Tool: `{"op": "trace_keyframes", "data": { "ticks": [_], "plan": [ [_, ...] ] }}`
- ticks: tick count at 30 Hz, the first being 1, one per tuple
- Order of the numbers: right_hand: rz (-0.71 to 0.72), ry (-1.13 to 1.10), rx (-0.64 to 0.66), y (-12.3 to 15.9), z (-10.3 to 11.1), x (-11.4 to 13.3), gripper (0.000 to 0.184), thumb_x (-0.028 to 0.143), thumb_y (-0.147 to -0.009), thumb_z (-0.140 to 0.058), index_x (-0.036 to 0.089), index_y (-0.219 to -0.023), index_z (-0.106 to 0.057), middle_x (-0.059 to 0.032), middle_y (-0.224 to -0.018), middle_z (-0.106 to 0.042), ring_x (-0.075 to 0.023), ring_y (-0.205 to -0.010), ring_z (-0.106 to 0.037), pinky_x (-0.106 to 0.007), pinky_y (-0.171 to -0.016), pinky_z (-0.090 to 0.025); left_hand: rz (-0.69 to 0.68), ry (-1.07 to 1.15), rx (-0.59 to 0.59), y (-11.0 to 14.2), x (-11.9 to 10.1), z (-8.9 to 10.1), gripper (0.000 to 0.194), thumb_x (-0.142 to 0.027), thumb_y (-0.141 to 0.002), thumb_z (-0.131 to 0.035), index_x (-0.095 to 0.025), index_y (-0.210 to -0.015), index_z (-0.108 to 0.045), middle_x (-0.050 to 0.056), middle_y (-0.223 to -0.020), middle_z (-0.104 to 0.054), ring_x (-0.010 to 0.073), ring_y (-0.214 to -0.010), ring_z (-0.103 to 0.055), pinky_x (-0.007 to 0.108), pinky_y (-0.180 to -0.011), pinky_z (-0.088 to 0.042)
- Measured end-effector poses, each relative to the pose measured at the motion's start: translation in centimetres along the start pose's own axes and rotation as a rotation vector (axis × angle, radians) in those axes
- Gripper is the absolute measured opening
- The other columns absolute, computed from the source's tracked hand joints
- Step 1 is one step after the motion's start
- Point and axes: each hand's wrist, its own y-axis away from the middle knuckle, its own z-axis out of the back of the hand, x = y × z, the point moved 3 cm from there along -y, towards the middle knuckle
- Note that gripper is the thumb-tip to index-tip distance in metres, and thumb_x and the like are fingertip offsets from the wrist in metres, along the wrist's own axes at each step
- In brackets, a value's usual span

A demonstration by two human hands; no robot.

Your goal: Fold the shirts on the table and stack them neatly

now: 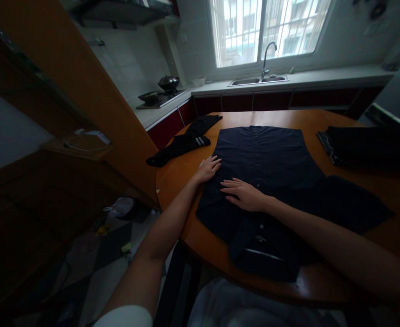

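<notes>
A dark navy button-up shirt [271,154] lies spread on the wooden table [172,190], its collar toward me and its hem at the far side. One sleeve stretches out to the right; the left sleeve does not show. My left hand [209,169] rests at the shirt's left edge with fingers extended, partly over the cloth. Flat on the shirt's left front, my right hand [242,194] has its fingers stretched out toward the left. Neither hand grips anything.
A black garment with pale stripes [186,138] lies at the table's far left. Folded dark clothes [363,145] are stacked at the right. Beyond the table are a counter with a sink [257,81] and a stove with a pot [168,82]. A wooden partition [94,100] stands left.
</notes>
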Motion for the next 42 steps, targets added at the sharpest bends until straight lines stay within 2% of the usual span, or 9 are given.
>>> {"op": "trace_keyframes", "data": {
  "ticks": [10,21,38,42],
  "plan": [
    [0.000,0.029,0.011,-0.01,0.05,-0.02,0.039,0.028,-0.099,-0.052,0.021,-0.136,-0.065,-0.0112,-0.152,-0.052,-0.0247,-0.145,-0.043,-0.051,-0.123,-0.027,-0.009,-0.005,0.011,0.07,-0.01,0.15,0.049,-0.043,-0.105,-0.037,-0.027,-0.148,-0.051,0.007,-0.163,-0.036,0.0274,-0.154,-0.026,0.055,-0.124,-0.017],
    [-0.009,-0.013,-0.023,-0.10,-0.06,-0.08,0.037,0.028,-0.098,-0.053,0.023,-0.133,-0.067,-0.0104,-0.150,-0.054,-0.0260,-0.142,-0.047,-0.052,-0.123,-0.028,-0.020,-0.029,-0.035,0.00,0.15,-0.30,0.048,-0.044,-0.105,-0.040,-0.027,-0.148,-0.051,0.007,-0.162,-0.038,0.0280,-0.152,-0.029,0.055,-0.123,-0.019],
    [-0.004,-0.016,-0.025,-0.12,-0.09,-0.14,0.038,0.027,-0.098,-0.053,0.022,-0.132,-0.067,-0.0115,-0.150,-0.053,-0.0266,-0.143,-0.046,-0.052,-0.122,-0.029,-0.023,-0.018,-0.024,-0.20,0.66,-0.21,0.047,-0.044,-0.104,-0.041,-0.029,-0.146,-0.053,0.006,-0.161,-0.040,0.0270,-0.152,-0.030,0.052,-0.123,-0.021],
    [-0.011,0.003,-0.019,-0.14,-0.03,-0.04,0.038,0.028,-0.098,-0.054,0.023,-0.133,-0.067,-0.0104,-0.150,-0.054,-0.0258,-0.143,-0.046,-0.051,-0.123,-0.029,-0.036,-0.020,-0.024,-0.18,0.64,-0.21,0.049,-0.043,-0.103,-0.043,-0.025,-0.147,-0.053,0.008,-0.162,-0.039,0.0289,-0.151,-0.030,0.053,-0.123,-0.021]
  ]
}}
